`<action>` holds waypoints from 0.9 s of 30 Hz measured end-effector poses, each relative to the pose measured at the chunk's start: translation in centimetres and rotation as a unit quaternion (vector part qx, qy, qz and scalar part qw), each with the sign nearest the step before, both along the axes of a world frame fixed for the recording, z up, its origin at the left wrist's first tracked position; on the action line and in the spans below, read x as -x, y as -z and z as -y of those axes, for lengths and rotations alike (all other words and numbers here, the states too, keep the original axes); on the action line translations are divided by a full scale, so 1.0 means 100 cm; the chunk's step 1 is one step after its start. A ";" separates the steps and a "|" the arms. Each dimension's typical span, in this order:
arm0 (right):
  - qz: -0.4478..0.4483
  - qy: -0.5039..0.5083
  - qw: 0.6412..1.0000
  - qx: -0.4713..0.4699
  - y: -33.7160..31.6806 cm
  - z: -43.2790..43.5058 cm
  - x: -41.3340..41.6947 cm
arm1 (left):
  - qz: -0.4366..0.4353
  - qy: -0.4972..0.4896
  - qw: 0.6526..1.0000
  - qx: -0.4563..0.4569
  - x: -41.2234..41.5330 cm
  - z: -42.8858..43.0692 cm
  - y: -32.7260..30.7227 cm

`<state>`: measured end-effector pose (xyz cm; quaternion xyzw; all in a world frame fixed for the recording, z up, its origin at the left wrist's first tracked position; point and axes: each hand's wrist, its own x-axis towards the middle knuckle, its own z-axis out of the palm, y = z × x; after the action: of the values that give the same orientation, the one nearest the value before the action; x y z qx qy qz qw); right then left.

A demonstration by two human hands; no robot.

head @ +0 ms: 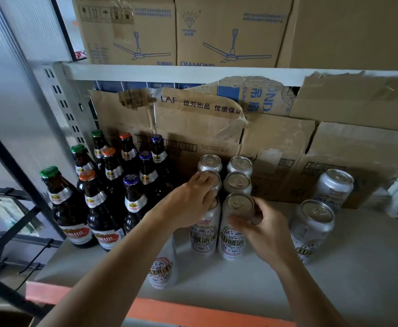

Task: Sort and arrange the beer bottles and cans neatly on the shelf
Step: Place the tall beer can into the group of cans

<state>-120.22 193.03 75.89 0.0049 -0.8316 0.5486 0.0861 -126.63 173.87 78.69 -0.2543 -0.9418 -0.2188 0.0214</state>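
Several dark beer bottles (113, 194) with green, orange and purple caps stand in rows at the shelf's left. Silver cans stand in two columns mid-shelf. My left hand (193, 199) grips the top of the front-left can (204, 234), its fingers reaching over the can behind. My right hand (261, 230) holds the front-right can (233, 230) by its side, thumb near the rim. Another can (162, 270) stands nearer the front edge, partly hidden under my left forearm. Two loose cans (311, 230) (334, 187) stand to the right.
Torn cardboard boxes (217, 128) line the back of the grey shelf (334, 291). The shelf above (193, 72) carries fan cartons. A slotted upright post (63, 105) stands at the left. An orange rail (193, 310) edges the shelf front.
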 end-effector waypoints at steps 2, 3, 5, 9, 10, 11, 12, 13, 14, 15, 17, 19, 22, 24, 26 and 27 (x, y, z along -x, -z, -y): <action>0.009 -0.010 1.000 0.010 0.001 -0.002 0.001 | 0.005 0.003 1.000 -0.008 0.001 0.001 0.001; 0.016 -0.019 1.000 0.015 0.002 -0.004 0.002 | 0.007 0.005 1.000 -0.010 0.001 0.001 0.002; 0.028 -0.037 0.999 0.017 0.003 -0.007 0.002 | 0.014 0.006 1.000 -0.013 0.002 0.001 0.002; 0.032 -0.047 0.998 0.025 0.011 -0.011 -0.001 | 0.016 0.011 0.999 -0.026 0.001 0.001 0.002; 0.033 -0.044 0.998 0.037 0.013 -0.012 -0.003 | 0.011 0.013 0.999 -0.028 0.000 0.000 0.001; 0.032 -0.038 0.998 0.049 0.015 -0.013 -0.004 | 0.009 0.013 1.000 -0.024 -0.001 0.000 0.000; 0.025 -0.031 0.998 0.055 0.014 -0.013 -0.006 | 0.009 0.011 1.000 -0.021 -0.001 0.000 0.000; 0.014 -0.022 0.998 0.053 0.012 -0.014 -0.008 | 0.005 0.010 1.000 -0.021 -0.001 0.000 0.000; 0.002 -0.008 0.999 0.048 0.009 -0.016 -0.009 | -0.003 0.012 1.000 -0.021 -0.001 0.000 0.000; -0.012 0.012 0.999 0.042 0.005 -0.018 -0.010 | -0.008 0.012 1.000 -0.021 0.000 -0.001 0.000; -0.054 0.051 0.997 0.033 -0.004 -0.023 -0.011 | -0.009 0.010 1.000 -0.024 -0.001 -0.001 -0.001; -0.100 0.071 0.992 0.024 -0.014 -0.030 -0.013 | -0.013 0.013 0.999 -0.037 -0.004 -0.001 -0.005; -0.173 0.125 0.977 0.004 -0.029 -0.041 -0.022 | -0.036 0.025 0.997 -0.061 -0.005 0.000 -0.009; -0.216 0.185 0.958 -0.041 -0.032 -0.051 -0.025 | -0.052 0.019 0.995 -0.078 -0.005 -0.001 -0.012; -0.217 0.244 0.941 -0.088 -0.031 -0.060 -0.026 | -0.070 0.010 0.993 -0.091 -0.008 -0.006 -0.018; -0.208 0.262 0.937 -0.104 -0.030 -0.064 -0.026 | -0.082 0.007 0.992 -0.099 -0.011 -0.009 -0.023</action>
<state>-117.58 199.46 78.91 -0.0900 -0.8195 0.4040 0.3962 -125.53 174.81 80.94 -0.2748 -0.9088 -0.2894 0.1215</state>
